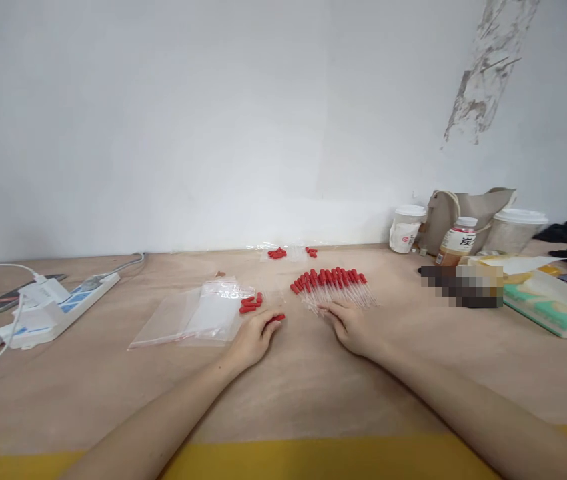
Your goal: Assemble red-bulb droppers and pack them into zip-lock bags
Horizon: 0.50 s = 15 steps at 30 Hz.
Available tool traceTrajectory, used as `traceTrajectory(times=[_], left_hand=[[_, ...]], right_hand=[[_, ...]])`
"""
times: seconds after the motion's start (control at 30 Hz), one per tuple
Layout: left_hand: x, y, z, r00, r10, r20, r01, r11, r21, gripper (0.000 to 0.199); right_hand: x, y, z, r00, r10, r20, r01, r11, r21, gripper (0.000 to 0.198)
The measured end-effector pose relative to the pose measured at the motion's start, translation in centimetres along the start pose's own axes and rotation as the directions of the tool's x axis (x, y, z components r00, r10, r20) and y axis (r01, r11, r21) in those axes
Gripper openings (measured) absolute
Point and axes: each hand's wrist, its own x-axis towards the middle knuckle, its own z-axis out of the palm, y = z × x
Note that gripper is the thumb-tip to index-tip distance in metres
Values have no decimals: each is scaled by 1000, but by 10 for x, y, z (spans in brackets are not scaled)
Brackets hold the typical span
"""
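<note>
Both hands rest low on the brown surface (293,387), forearms stretched forward; the left hand (253,337) curls narrowly around a red rubber cap (278,318), pinched at the fingertips so that the cap points toward the other hand; the right hand (351,327) lies palm down, fingers spread over the near ends of a fan of clear pipettes (333,285), touching their glass tips, though whether it grips one I cannot tell; the pipettes lie side by side with red bulbs all turned away from the person, seemingly so each can be drawn out by its tip; just beyond the left hand sits a small heap of loose red caps (251,304), kept within easy reach beside a stack of clear zip bags (198,317); farther back, near the wall, another clear bag (288,253) holds a few more red pieces; off to the left a white power strip (58,307) with plugged chargers lies well apart; to the right stand paper cups (406,229), a bottle (458,241) and a beige bag (468,207), well clear of the hands.
</note>
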Motion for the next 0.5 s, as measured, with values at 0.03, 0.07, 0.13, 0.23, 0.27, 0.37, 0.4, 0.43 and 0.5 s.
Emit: traceTrajectory(times=[0.03, 0.07, 0.13, 0.23, 0.27, 0.37, 0.4, 0.43, 0.5], left_hand=[[0, 5, 2, 1000, 7, 15, -7, 1000, -4, 20], [0, 9, 3, 999, 13, 29, -13, 1000, -6, 20], [-1, 16, 5, 999, 20, 46, -20, 1000, -5, 21], [-3, 21, 5, 999, 19, 49, -19, 1000, 1, 20], [-4, 21, 5, 999, 13, 51, -12, 1000, -8, 19], [-4, 19, 6, 998, -10, 65, 14, 998, -64, 18], [-4, 18, 7, 997, -15, 70, 20, 997, -80, 19], [-4, 17, 7, 997, -18, 72, 24, 996, -91, 19], [-4, 17, 8, 997, -18, 72, 26, 994, -103, 19]], right_hand=[[-6, 2, -2, 1000, -30, -4, 30, 1000, -2, 23], [-10, 3, -3, 999, -49, -4, 49, 999, -5, 24], [-13, 1, -3, 998, -55, -5, 55, 998, -1, 24], [-11, -9, 0, 1000, -17, -20, 18, 1000, 26, 20], [-11, -12, 1, 1000, -10, -17, 10, 999, 35, 18], [-11, -18, 3, 1000, -9, -8, 9, 999, 48, 15], [-12, -19, 4, 1000, -9, -7, 10, 999, 49, 15], [-12, -20, 4, 1000, -8, -5, 9, 999, 51, 14], [-13, -20, 5, 1000, -1, 2, 1, 998, 55, 14]])
